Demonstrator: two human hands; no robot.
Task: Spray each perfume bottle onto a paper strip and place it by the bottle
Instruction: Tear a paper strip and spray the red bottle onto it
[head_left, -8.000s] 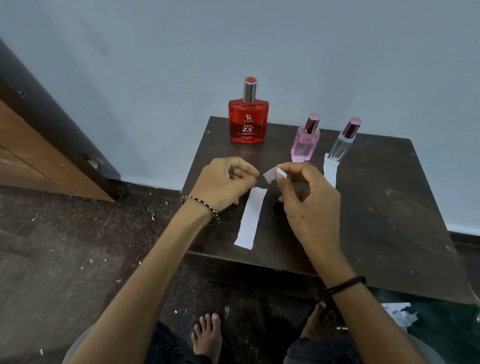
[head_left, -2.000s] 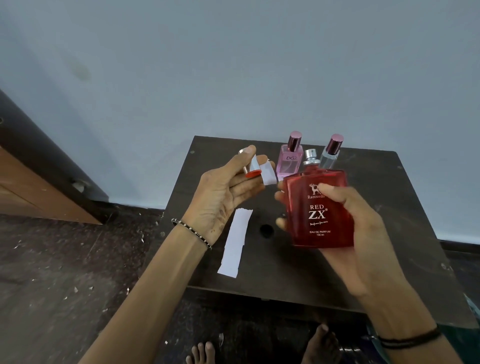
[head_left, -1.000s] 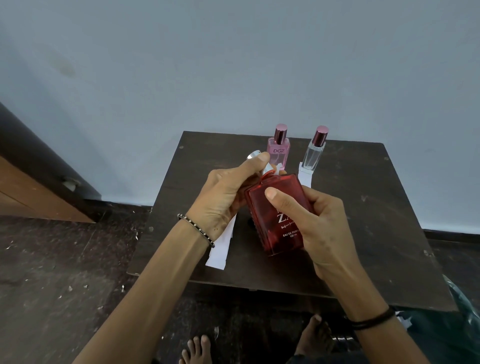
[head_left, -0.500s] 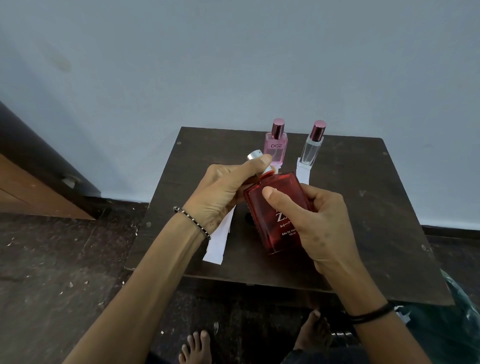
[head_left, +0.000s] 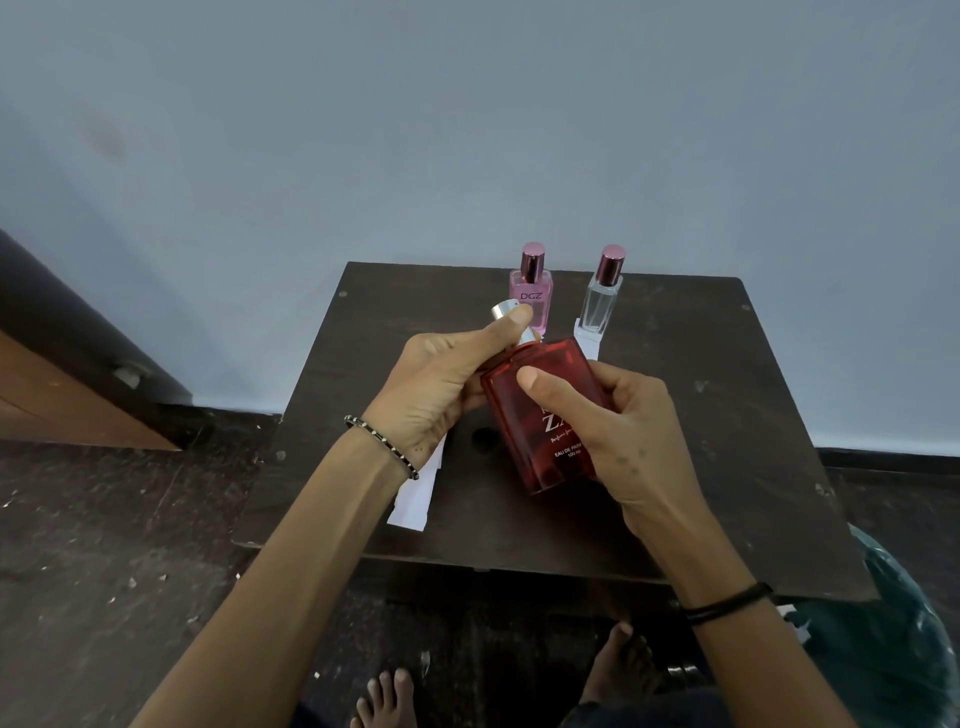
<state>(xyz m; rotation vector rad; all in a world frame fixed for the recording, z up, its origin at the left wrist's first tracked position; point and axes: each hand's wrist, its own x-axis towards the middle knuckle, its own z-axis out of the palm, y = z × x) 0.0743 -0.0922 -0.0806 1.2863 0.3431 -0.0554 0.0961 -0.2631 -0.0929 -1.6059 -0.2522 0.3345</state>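
My right hand (head_left: 631, 441) grips the big red perfume bottle (head_left: 535, 415), tilted, above the middle of the dark table (head_left: 727, 415). My left hand (head_left: 441, 389) pinches the bottle's silver cap (head_left: 503, 312) at the bottle's neck; whether a small paper piece is still in that hand is hidden. A long white paper strip (head_left: 415, 493) lies on the table, partly under my left wrist. At the back stand a pink bottle (head_left: 531, 291) and a clear bottle (head_left: 602, 301), the clear one with a paper strip (head_left: 587, 340) in front of it.
The table stands against a pale blue wall. A wooden door and dark frame (head_left: 78, 364) are at the left. The floor (head_left: 104, 545) is dark and littered with small scraps. My bare feet (head_left: 384, 696) show below the table, and a green plastic bag (head_left: 893, 649) lies at the lower right.
The red bottle left the table's back and came into my right hand. The cap, held apart in my left hand two seconds ago, now sits at the bottle's neck. Hands barely moved lately.
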